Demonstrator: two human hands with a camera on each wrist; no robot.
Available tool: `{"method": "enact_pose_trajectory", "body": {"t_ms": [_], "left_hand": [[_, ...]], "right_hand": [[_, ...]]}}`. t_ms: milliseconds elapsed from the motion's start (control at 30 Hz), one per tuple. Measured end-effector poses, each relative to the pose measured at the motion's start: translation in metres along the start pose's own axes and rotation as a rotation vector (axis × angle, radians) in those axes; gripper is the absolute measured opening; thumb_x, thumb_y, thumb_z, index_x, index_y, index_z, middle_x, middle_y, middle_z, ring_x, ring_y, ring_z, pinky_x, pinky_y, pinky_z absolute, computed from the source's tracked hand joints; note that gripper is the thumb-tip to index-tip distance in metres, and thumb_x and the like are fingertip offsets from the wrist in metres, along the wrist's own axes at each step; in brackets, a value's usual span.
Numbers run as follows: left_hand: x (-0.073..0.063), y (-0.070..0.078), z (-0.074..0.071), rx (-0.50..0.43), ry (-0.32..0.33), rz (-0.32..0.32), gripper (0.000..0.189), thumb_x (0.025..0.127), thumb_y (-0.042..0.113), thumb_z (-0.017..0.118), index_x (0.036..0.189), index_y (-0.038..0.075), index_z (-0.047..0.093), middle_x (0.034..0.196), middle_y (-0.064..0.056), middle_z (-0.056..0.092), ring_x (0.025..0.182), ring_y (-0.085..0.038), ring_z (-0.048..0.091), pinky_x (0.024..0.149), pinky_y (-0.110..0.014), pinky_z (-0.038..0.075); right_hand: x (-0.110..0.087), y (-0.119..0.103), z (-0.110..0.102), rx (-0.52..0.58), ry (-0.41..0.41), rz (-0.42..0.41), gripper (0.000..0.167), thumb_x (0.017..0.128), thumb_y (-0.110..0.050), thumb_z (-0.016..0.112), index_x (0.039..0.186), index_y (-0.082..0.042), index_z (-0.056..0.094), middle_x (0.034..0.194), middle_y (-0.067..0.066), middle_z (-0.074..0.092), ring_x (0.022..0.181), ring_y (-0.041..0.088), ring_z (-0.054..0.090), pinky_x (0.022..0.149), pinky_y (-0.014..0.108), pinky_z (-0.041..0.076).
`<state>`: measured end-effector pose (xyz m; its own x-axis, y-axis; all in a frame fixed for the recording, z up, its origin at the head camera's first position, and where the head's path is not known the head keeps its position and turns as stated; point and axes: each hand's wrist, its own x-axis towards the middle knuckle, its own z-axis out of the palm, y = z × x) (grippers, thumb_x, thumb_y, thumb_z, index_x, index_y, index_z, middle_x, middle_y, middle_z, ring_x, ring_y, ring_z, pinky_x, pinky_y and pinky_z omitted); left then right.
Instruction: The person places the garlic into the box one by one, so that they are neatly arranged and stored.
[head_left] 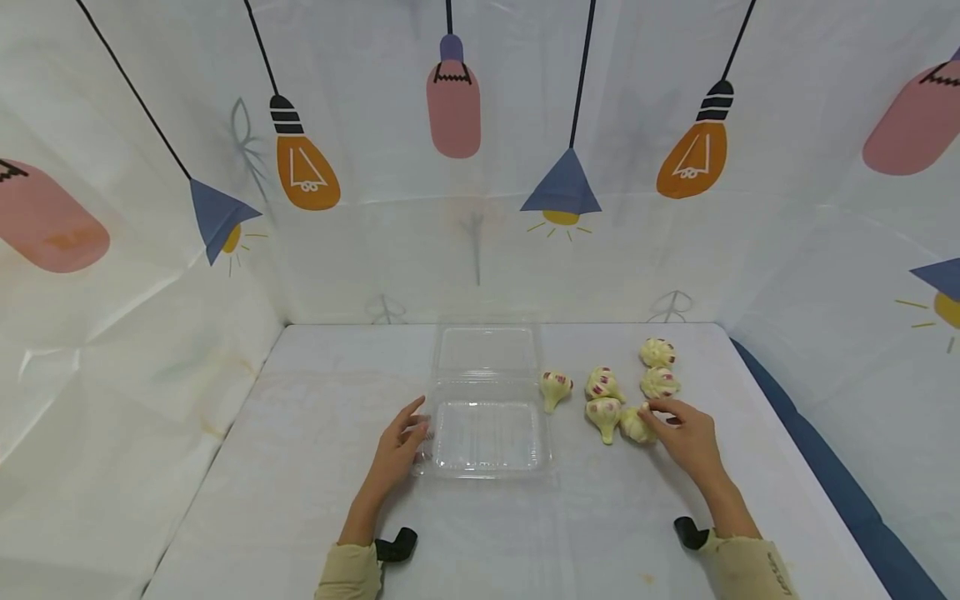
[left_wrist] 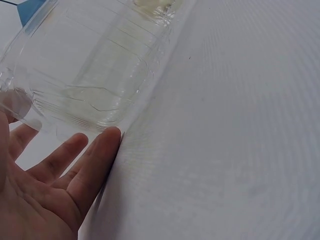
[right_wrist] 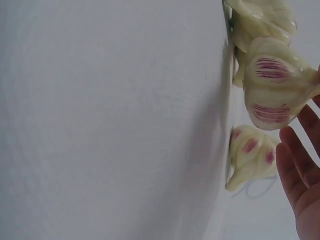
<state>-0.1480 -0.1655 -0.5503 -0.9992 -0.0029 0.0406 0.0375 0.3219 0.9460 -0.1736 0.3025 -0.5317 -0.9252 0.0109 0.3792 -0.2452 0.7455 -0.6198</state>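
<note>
A clear plastic clamshell box (head_left: 491,477) lies with its lid (head_left: 487,333) folded back. At the box's left side is my left hand (head_left: 401,446), fingers mostly straight; in the left wrist view its fingertips (left_wrist: 111,134) are right at the box's lower corner. My right hand (head_left: 686,437) pinches a garlic bulb (head_left: 636,427) by its stem. That purple-streaked garlic bulb (right_wrist: 270,87) shows with its stem toward the fingers in the right wrist view. Just left of it sits another garlic bulb (head_left: 603,417), with one more garlic bulb (head_left: 602,383) behind.
Two garlic bulbs stand beyond my right hand, a nearer garlic bulb (head_left: 660,382) and a farther garlic bulb (head_left: 657,352). Another garlic bulb (head_left: 555,387) lies beside the box's right edge. A white cloth covers the table (head_left: 300,467); a lamp-printed curtain (head_left: 360,250) hangs behind it.
</note>
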Motion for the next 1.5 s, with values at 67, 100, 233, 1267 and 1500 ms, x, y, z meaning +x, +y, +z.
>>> {"method": "enact_pose_trajectory", "body": {"t_ms": [67,100,233,1267,1500], "left_hand": [[-0.003,0.011,-0.002,-0.002,-0.009,0.004,0.048,0.101,0.014,0.053,0.147,0.008,0.040,0.124,-0.024,0.056,0.102,-0.039,0.063,0.066,-0.036,0.052],[-0.005,0.016,-0.002,-0.003,-0.015,0.001,0.048,0.101,0.013,0.053,0.147,0.007,0.040,0.124,-0.025,0.056,0.102,-0.040,0.063,0.066,-0.035,0.052],[-0.011,0.034,-0.005,-0.001,-0.026,0.010,0.048,0.101,0.011,0.053,0.146,0.004,0.040,0.122,-0.025,0.057,0.101,-0.040,0.063,0.066,-0.033,0.051],[-0.011,0.036,-0.004,-0.029,-0.041,0.003,0.048,0.101,0.013,0.054,0.146,0.004,0.041,0.118,-0.024,0.059,0.098,-0.039,0.063,0.067,-0.036,0.051],[-0.009,0.033,-0.004,-0.052,-0.049,-0.009,0.048,0.101,0.013,0.054,0.147,0.005,0.040,0.118,-0.025,0.058,0.097,-0.039,0.063,0.067,-0.037,0.052]], "right_hand": [[0.000,-0.001,-0.001,0.007,0.030,-0.016,0.020,0.085,-0.015,0.077,0.101,-0.004,0.074,0.099,0.011,0.071,0.093,0.029,0.065,0.074,0.018,0.047],[0.000,-0.002,-0.001,0.014,0.046,-0.028,0.020,0.084,-0.014,0.078,0.101,-0.004,0.074,0.098,0.011,0.071,0.092,0.029,0.065,0.074,0.015,0.046],[0.001,-0.008,-0.004,0.028,0.112,-0.079,0.020,0.080,-0.009,0.081,0.098,-0.003,0.074,0.096,0.010,0.072,0.088,0.027,0.064,0.073,0.009,0.041],[0.022,-0.074,0.020,0.214,0.166,-0.181,0.018,0.077,-0.004,0.082,0.094,-0.003,0.076,0.090,0.006,0.072,0.085,0.020,0.065,0.074,0.014,0.046],[0.026,-0.094,0.035,0.321,0.200,-0.276,0.020,0.072,0.007,0.082,0.091,0.000,0.075,0.086,0.010,0.072,0.078,0.028,0.065,0.069,0.022,0.050]]}}
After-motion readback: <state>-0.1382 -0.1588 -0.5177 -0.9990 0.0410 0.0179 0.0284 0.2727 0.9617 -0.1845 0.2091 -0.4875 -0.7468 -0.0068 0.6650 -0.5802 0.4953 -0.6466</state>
